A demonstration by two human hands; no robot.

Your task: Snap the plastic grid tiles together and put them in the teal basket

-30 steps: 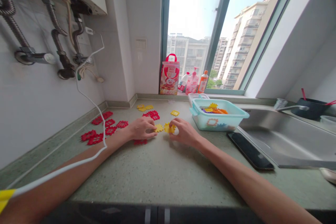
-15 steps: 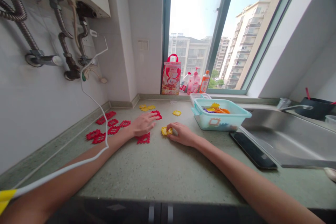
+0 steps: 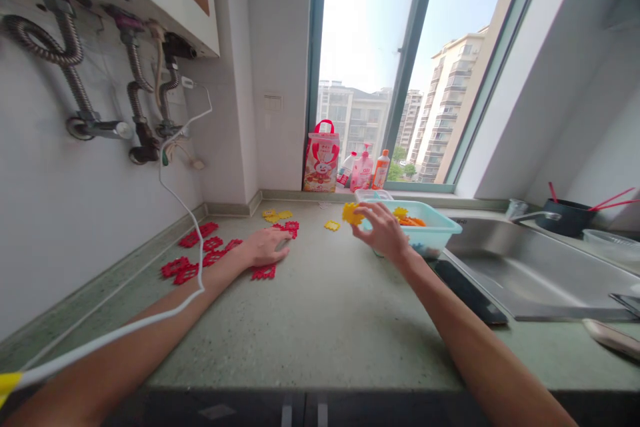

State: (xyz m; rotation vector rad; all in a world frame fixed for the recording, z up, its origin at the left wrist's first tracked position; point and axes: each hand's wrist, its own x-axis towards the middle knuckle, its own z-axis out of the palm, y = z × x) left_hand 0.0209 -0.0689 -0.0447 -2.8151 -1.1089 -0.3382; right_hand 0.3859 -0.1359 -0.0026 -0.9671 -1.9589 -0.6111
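My right hand is lifted above the counter, pinching a yellow plastic interlocking piece just left of a light blue bin that holds orange and yellow pieces. My left hand lies flat on the counter, fingers stretched out, among red pieces. More red pieces are scattered to its left. Several yellow pieces lie farther back, and a single yellow one rests near the bin.
A black phone lies beside a steel sink on the right. A red-and-white bag and bottles stand on the window sill. A white cable hangs from pipes on the left wall across my left arm.
My right hand lifted off the counter with the yellow piece and moved back and right toward the bin. My left hand let go and flattened by the red pieces.
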